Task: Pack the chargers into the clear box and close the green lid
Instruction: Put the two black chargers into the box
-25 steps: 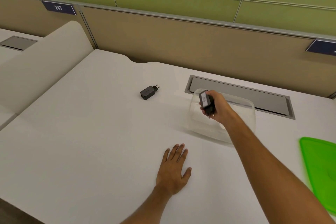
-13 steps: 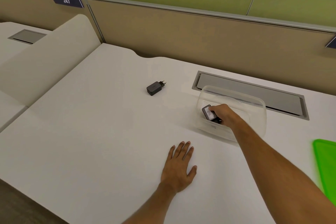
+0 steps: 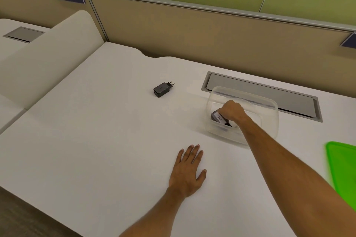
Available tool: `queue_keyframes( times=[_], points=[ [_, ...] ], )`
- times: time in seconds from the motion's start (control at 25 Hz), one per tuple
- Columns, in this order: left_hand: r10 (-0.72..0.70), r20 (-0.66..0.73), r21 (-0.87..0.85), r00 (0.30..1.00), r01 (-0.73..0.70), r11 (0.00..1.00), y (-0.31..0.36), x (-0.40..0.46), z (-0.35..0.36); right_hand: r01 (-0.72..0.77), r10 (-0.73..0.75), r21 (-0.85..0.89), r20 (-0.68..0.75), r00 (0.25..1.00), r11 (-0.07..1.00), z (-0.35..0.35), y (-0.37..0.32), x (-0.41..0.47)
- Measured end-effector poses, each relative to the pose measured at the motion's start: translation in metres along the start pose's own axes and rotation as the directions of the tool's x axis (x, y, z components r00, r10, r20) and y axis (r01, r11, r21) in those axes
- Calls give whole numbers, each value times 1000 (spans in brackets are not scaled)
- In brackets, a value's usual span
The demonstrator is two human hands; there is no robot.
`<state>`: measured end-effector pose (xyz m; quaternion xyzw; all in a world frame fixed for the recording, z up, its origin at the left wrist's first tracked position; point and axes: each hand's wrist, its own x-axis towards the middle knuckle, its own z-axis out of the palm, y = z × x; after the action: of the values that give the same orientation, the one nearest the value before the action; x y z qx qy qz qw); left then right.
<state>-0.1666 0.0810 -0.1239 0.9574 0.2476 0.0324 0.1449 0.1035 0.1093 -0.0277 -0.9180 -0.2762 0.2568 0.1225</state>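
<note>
Down inside the clear box [image 3: 269, 113], the right grip [image 3: 232, 110] pinches a labelled charger [image 3: 219, 119]; left grip [image 3: 187, 169] spread flat on the counter [image 3: 86, 150].

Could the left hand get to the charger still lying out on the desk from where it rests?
Probably yes. The left hand lies flat and empty on the desk, and only bare surface lies between it and the loose charger. The right hand is off in the clear box.

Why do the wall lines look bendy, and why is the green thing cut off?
Head view: the wide-angle lens bows the partition rail, so straight edges curve. The green lid runs off the right edge, looking slightly smeared. The clear box shows faint glare; the right hand and the labelled charger look sharp.
</note>
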Motion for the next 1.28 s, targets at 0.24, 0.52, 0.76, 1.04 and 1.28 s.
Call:
queue_keyframes(
  times=[0.24, 0.52, 0.76, 1.04, 1.28],
  points=[
    [0, -17, -19, 1000, 0, 1000, 1, -1, 0, 229, -227, -38, -365, 903, 973, -27, -43, -4],
    [-19, 15, -14, 1000, 19, 1000, 0, 1, 0, 467, -490, -172, -130, 862, 867, 1, -111, 8],
    [-20, -1, 5, 1000, 20, 1000, 0, 0, 3, 545, -545, -228, 67, 836, 807, 44, -145, 25],
    [-32, 36, -33, 999, 33, 999, -1, 2, 7, 610, -636, -400, 81, 767, 684, 73, -183, 41],
    [-35, 23, -77, 999, 37, 996, 0, 2, 5, 659, -666, -474, 184, 723, 584, 97, -201, 57]
  ],
)
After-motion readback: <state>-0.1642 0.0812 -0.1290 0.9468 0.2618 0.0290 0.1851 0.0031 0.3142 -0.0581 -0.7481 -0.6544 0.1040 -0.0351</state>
